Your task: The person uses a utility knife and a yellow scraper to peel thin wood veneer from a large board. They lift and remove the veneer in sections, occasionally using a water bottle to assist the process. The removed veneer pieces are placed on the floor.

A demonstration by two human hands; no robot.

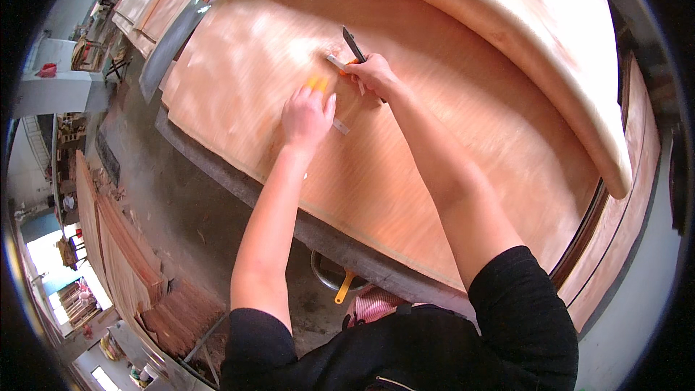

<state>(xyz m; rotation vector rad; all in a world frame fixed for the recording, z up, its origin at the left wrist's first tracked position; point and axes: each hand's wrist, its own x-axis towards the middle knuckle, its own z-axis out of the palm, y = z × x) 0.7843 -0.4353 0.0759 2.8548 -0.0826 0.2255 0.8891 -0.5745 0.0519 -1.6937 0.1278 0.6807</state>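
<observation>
Workshop surface [239, 177] carries veneer sheet [434, 145]. Ruler [338, 94] lies diagonally on veneer. Left hand [308, 117] flat, pressing ruler; right hand [376, 76], just beyond ruler, grips knife [353, 43].

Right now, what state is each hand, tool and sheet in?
Left hand: palm down, pressing on the sheet.
Right hand: closed around a dark-bladed tool.
Dark-bladed tool: gripped, tip pointing away.
Metal strip: flat, partly hidden under both hands.
Veneer sheet: flat on the table.
</observation>
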